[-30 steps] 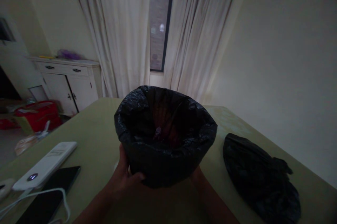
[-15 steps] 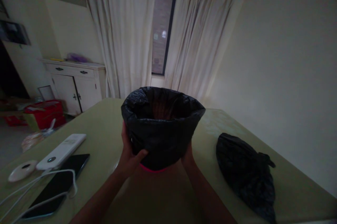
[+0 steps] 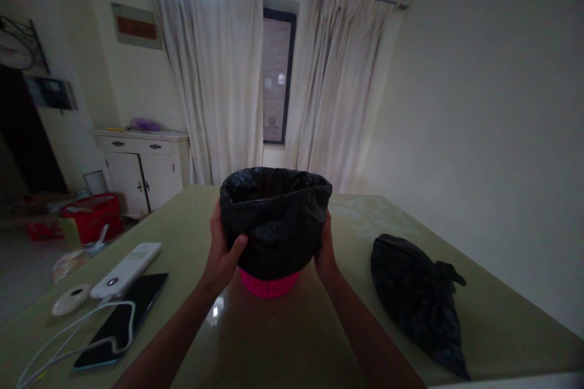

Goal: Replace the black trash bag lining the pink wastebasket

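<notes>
A small pink bin lined with a black plastic bag stands upright on the green table, straight ahead of me. My left hand clasps its left side, thumb across the front of the bag. On the opposite side my right hand presses against the bag. The liner's rim is folded over the bin's top edge, and only the pink base shows below it.
A tied black bag lies on the table to the right. At the left lie a white remote, a dark phone with a white cable and a small white disc. A white cabinet and red box stand beyond.
The view has tilted up and back, so the bin sits farther from me and its pink base now shows. Both hands have slid higher up the bin's sides.
</notes>
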Motion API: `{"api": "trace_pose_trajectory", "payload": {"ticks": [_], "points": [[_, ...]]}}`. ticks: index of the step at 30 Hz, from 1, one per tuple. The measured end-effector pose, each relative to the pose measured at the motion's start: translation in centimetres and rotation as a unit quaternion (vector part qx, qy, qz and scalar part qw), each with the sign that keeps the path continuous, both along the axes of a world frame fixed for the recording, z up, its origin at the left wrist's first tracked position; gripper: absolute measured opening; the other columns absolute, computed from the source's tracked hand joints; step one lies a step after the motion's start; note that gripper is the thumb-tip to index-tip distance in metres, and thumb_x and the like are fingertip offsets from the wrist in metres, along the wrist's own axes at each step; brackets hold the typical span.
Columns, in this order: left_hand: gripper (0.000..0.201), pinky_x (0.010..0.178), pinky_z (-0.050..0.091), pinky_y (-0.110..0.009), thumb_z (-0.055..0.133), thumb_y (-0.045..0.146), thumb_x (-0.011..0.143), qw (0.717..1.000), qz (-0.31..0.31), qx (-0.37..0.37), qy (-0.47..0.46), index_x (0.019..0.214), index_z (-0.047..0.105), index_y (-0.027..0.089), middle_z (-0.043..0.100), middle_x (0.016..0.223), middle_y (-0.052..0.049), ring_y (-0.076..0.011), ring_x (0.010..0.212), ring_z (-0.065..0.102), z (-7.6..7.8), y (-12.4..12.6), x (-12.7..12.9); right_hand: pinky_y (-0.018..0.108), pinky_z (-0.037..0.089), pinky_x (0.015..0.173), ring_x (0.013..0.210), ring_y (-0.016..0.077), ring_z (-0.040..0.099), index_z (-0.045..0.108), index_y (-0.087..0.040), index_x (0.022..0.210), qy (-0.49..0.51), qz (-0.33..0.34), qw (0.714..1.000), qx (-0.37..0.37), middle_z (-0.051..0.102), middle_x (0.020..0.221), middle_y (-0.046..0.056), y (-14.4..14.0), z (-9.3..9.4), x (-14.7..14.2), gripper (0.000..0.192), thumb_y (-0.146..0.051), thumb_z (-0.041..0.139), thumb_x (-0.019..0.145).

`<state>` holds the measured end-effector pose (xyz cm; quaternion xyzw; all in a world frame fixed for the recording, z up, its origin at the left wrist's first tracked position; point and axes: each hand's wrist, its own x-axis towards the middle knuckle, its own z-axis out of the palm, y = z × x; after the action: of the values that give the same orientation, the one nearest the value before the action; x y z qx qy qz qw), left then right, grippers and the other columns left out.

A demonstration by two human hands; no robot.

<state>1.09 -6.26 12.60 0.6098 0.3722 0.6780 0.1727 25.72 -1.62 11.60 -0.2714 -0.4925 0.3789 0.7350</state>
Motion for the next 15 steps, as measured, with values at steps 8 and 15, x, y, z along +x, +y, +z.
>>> {"api": "trace_pose_trajectory", "payload": {"ticks": [8, 15], "points": [[0.053, 0.118, 0.046, -0.054, 0.062, 0.064, 0.101, 0.989, 0.114, -0.030, 0.090, 0.127, 0.074, 0.019, 0.076, 0.128, -0.013, -0.0360, 0.127, 0.065, 4.3, 0.0, -1.8, 0.046, 0.028, 0.136, 0.159, 0.0256, 0.043, 0.057, -0.027, 0.156, -0.078, -0.037, 0.996, 0.005, 0.049, 0.169, 0.008, 0.1, 3.3, 1.2, 0.070, -0.067, 0.065, 0.098], [0.061, 0.093, 0.059, -0.044, 0.051, 0.071, 0.101, 0.988, 0.097, -0.062, 0.102, 0.107, 0.080, 0.018, 0.082, 0.102, -0.008, -0.0345, 0.104, 0.073, 8.4, 0.0, -1.9, 0.054, 0.038, 0.126, 0.134, 0.0333, 0.062, 0.080, -0.019, 0.107, -0.118, -0.183, 0.975, -0.029, 0.071, 0.135, 0.014, 2.5, 6.0, 2.2, 0.045, -0.055, 0.078, 0.080]]}}
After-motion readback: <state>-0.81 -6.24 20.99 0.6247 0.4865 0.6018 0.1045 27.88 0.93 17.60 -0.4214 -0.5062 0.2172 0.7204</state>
